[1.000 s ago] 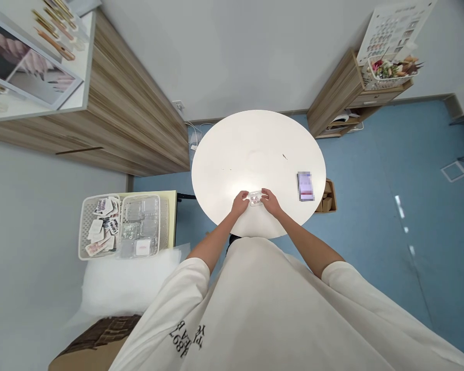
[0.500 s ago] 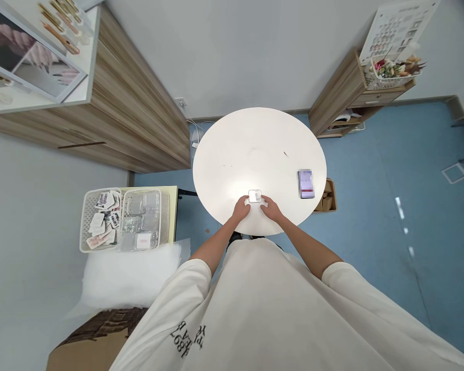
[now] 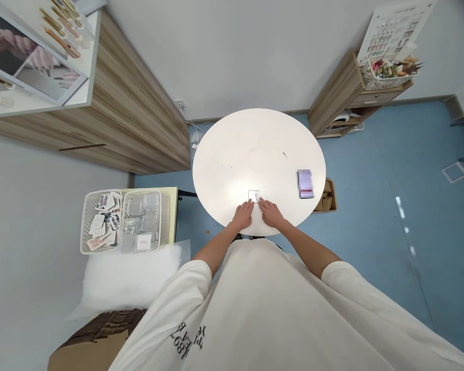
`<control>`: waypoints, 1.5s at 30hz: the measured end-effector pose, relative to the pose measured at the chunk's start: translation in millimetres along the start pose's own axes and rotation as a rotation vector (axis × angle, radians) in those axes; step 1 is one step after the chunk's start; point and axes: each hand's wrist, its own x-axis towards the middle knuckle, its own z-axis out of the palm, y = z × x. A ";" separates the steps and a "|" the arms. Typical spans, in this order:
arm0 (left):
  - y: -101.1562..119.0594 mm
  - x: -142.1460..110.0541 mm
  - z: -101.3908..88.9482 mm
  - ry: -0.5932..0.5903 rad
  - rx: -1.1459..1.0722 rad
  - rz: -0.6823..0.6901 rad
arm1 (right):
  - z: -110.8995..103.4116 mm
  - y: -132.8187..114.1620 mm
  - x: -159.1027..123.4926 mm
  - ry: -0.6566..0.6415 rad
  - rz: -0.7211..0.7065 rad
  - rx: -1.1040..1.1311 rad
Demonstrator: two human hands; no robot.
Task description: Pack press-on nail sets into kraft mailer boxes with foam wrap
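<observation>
A small clear plastic box (image 3: 254, 194) with something pale inside lies flat on the white oval table (image 3: 232, 139), close to its near edge. My left hand (image 3: 243, 214) rests palm down, its fingertips at the box's near left corner. On the other side, my right hand (image 3: 270, 212) lies the same way, with fingertips on the near right corner. Both hands have their fingers stretched out, and neither wraps round the box. What exactly is inside is too small to make out.
A phone (image 3: 305, 184) lies at the table's right side. To the left, a white basket of cards (image 3: 85, 221) and a white basket of clear boxes (image 3: 164, 219) stand on a yellow surface. White sheeting (image 3: 127, 278) lies nearer. A cardboard box (image 3: 330, 198) sits on the floor.
Both hands have let go of the box's sides and moved to its near edge, fingers now stretched forward and flat. The box has stayed in about the same place.
</observation>
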 end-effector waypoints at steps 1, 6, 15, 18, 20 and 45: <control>-0.4 -0.2 0.8 -0.008 0.005 -0.003 | 1.8 0.2 -0.1 0.003 0.003 0.007; 0.8 -0.5 3.4 -0.036 0.051 -0.035 | 7.0 -3.3 0.8 0.001 0.025 0.016; -4.1 5.9 6.9 -0.011 0.012 -0.044 | 4.3 -5.8 4.5 -0.007 0.046 -0.020; -4.7 4.8 5.7 -0.012 0.044 -0.032 | 4.6 -6.3 4.6 -0.014 0.050 -0.023; -4.1 3.4 4.2 -0.009 0.032 -0.028 | 4.5 -7.6 4.8 -0.015 0.051 -0.036; -84.7 -5.9 -92.0 -0.117 0.442 -0.174 | 3.0 -107.8 111.7 -0.186 0.031 -0.250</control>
